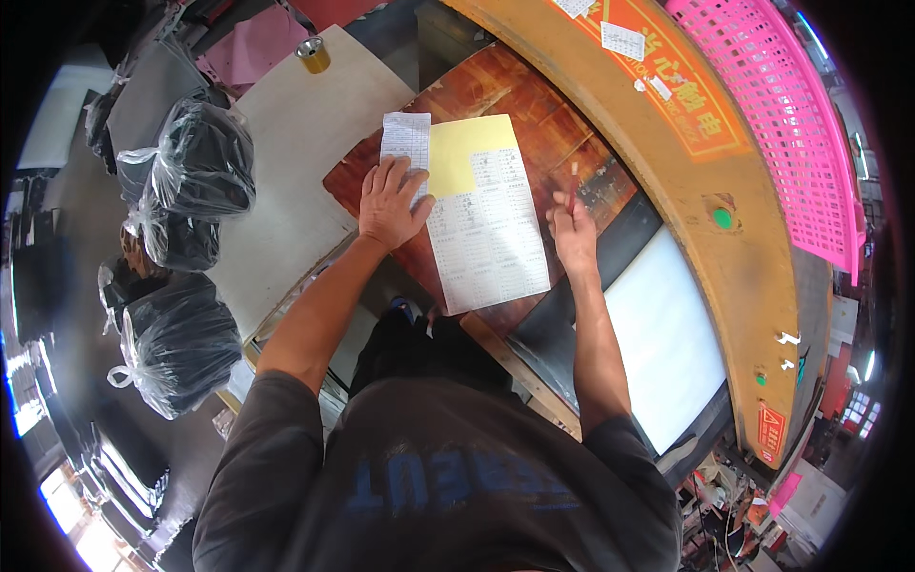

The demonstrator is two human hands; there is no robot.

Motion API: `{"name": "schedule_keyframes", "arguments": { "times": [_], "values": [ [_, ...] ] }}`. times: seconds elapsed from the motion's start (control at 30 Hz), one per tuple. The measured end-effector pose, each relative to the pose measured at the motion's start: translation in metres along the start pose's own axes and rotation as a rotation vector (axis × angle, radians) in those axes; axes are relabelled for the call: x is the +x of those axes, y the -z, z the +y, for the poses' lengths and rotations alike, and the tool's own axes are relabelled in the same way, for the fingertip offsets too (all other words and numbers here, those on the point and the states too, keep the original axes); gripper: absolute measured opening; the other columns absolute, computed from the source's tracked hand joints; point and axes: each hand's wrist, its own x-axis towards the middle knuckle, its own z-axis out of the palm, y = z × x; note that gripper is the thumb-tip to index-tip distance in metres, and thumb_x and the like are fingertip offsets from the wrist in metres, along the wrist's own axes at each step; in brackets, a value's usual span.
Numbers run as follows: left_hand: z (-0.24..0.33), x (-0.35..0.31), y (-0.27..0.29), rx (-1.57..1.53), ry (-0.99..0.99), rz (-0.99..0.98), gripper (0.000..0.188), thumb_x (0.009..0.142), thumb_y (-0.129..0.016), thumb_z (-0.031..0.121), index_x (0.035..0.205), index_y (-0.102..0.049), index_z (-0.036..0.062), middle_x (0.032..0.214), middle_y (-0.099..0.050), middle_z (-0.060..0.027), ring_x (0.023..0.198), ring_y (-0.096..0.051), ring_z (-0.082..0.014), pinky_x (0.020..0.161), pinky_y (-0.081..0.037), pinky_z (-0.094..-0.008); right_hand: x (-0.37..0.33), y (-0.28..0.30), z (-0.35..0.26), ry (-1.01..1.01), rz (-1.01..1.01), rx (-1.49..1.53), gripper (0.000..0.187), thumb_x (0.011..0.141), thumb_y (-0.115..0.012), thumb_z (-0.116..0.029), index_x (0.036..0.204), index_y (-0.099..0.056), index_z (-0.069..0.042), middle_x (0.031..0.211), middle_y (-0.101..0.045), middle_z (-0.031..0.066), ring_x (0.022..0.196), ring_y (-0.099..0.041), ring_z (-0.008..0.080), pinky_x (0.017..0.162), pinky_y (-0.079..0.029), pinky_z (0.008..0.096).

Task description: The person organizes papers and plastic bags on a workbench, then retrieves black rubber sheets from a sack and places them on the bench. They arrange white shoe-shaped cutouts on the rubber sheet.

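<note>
My left hand (391, 205) lies with its fingers stretched out on a small printed slip (406, 138), pressing it down at the left edge of a larger sheet. That larger printed sheet (491, 238) has rows of text and a few handwritten marks, and a yellow paper (467, 138) covers its upper left part. To the right of the sheet, raised a little apart from it, my right hand (574, 234) is closed around a thin reddish pen (573, 191), slightly blurred. Both papers rest on a worn red-brown wooden board (376, 162).
Several black bundles in clear plastic bags (205, 157) stand at the left beside a grey tabletop (295, 124) with a metal cup (313, 55). A yellow-brown machine beam (686, 181) curves along the right, with a pink plastic basket (762, 114) behind it. A white sheet (662, 334) lies by my right forearm.
</note>
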Motion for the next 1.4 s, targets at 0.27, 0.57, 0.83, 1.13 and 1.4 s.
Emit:
{"name": "schedule_keyframes", "arguments": {
  "times": [0.27,0.57,0.83,1.13,1.4],
  "values": [
    [-0.024,0.011,-0.013,-0.273,0.015,-0.023,0.053,0.085,-0.073,0.036,0.131,-0.062,0.0127,0.137,-0.057,-0.0137,0.133,-0.048,-0.0371,0.112,-0.037,-0.0553,-0.048,-0.019,-0.030,-0.062,0.051,-0.688,0.061,0.087,-0.072,-0.049,0.131,-0.064,-0.008,0.102,-0.074,0.0145,0.098,-0.071,0.0331,0.087,-0.055,0.0428],
    [-0.029,0.003,-0.004,0.095,0.188,-0.076,0.057,0.084,-0.076,0.043,0.130,-0.064,0.0120,0.147,-0.051,-0.0090,0.141,-0.041,-0.0360,0.116,-0.032,-0.0532,-0.060,-0.035,-0.023,-0.084,0.237,-0.665,0.048,0.085,-0.074,-0.047,0.113,-0.071,-0.009,0.094,-0.073,0.0107,0.089,-0.071,0.0305,0.081,-0.054,0.0422],
    [-0.060,0.006,0.007,-0.187,0.178,-0.017,0.032,0.082,-0.078,0.029,0.112,-0.074,0.0182,0.128,-0.064,-0.0020,0.128,-0.054,-0.0284,0.105,-0.044,-0.0473,-0.063,-0.046,-0.021,-0.147,0.357,-0.676,0.043,0.086,-0.071,-0.046,0.106,-0.072,-0.008,0.084,-0.072,0.0110,0.085,-0.071,0.0329,0.078,-0.054,0.0446],
    [-0.075,0.015,0.020,-1.049,0.520,-0.240,0.049,0.091,-0.067,0.010,0.139,-0.058,0.0027,0.128,-0.066,-0.0158,0.115,-0.065,-0.0273,0.101,-0.051,-0.0374,-0.086,-0.068,-0.018,-0.160,0.514,-0.705,0.043,0.083,-0.074,-0.044,0.102,-0.072,-0.005,0.087,-0.073,0.0175,0.086,-0.071,0.0375,0.078,-0.054,0.0464],
    [-0.053,0.037,0.064,-1.358,0.552,-0.251,0.050,0.095,-0.061,-0.001,0.144,-0.052,-0.0035,0.131,-0.066,-0.0144,0.117,-0.064,-0.0196,0.100,-0.051,-0.0313,-0.085,-0.062,-0.028,-0.341,0.604,-0.676,0.037,0.084,-0.071,-0.041,0.095,-0.072,-0.006,0.088,-0.074,0.0182,0.086,-0.071,0.0380,0.078,-0.054,0.0464]
  ]
}}
